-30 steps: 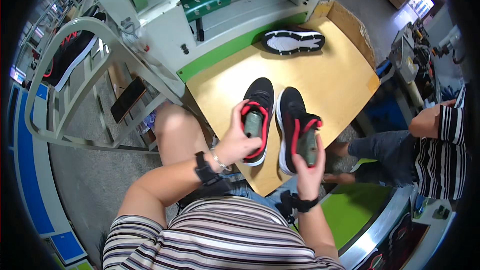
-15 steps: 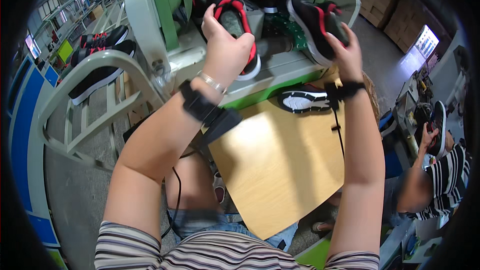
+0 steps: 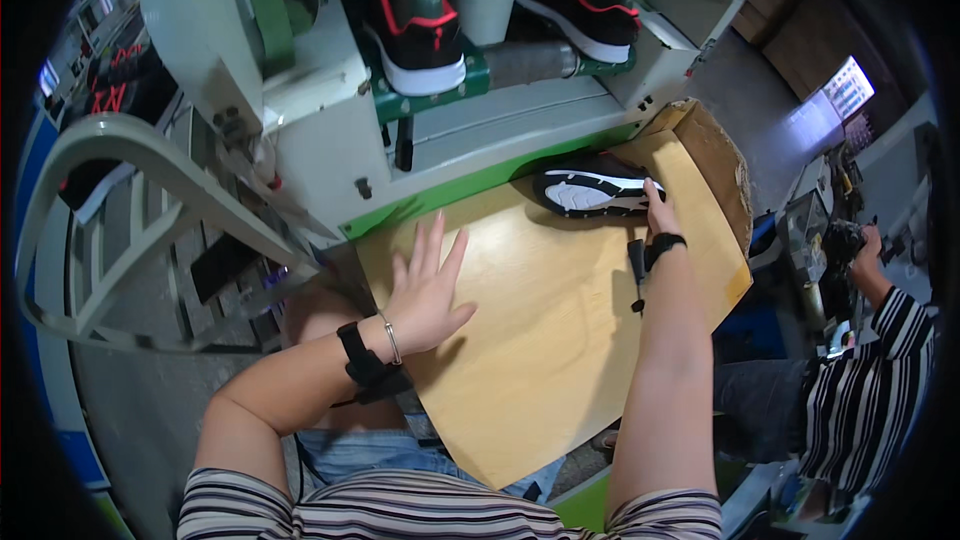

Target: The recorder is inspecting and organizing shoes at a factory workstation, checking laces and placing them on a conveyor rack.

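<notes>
Along the far edge of the table (image 3: 520,340), my right grip (image 3: 660,214) touches an upturned black shoe (image 3: 590,194) at one end, how tightly I cannot tell; my left grip (image 3: 425,297) spreads wide, empty. A full wrap should prevent slipping.

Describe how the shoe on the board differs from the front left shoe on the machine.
The board shoe shows its sole; the machine shoe stands upright, heel toward us. The right hand touches the board shoe; no hand touches the machine shoe. Both show black and white.
</notes>
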`<state>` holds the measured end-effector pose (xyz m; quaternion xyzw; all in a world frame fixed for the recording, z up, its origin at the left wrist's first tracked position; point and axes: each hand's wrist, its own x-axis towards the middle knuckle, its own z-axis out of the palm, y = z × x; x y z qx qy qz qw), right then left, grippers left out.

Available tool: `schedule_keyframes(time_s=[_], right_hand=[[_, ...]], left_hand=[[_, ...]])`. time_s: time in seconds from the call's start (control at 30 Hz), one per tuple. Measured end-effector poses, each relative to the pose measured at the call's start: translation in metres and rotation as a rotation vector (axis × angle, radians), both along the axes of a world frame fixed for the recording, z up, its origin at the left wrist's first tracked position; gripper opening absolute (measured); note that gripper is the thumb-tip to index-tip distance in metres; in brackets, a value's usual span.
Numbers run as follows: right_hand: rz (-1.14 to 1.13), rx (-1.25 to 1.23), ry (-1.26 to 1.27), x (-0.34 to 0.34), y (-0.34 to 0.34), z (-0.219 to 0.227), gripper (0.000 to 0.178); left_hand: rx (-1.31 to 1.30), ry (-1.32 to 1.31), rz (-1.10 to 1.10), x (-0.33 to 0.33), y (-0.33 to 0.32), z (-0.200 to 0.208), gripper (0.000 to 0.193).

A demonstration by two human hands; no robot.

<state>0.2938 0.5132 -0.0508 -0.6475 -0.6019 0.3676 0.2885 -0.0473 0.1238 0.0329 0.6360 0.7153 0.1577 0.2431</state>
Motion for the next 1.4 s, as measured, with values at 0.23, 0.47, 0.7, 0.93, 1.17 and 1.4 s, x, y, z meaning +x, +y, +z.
schedule_keyframes(time_s=[0.23, 0.47, 0.7, 0.93, 1.17, 1.4], right_hand=[[-0.008, 0.402, 0.350, -0.004, -0.200, 0.021, 0.091], [0.353, 0.101, 0.248, -0.058, -0.299, 0.085, 0.093], [0.291, 0.298, 0.029, -0.045, -0.384, 0.059, 0.082], [0.150, -0.128, -0.094, -0.017, -0.503, 0.129, 0.056], [0.464, 0.459, -0.139, -0.014, -0.404, 0.105, 0.047], [0.258, -0.128, 0.510, -0.014, -0.418, 0.134, 0.035]], left_hand=[[-0.293, 0.125, -0.102, -0.002, -0.041, -0.078, 0.111], [-0.344, 0.144, -0.115, -0.004, -0.032, -0.078, 0.112], [-0.301, 0.178, -0.115, 0.000, -0.029, -0.077, 0.110], [-0.308, 0.193, -0.094, -0.002, -0.035, -0.079, 0.109], [-0.274, 0.199, -0.111, -0.001, -0.032, -0.083, 0.110], [-0.276, 0.206, -0.086, -0.004, -0.032, -0.089, 0.111]])
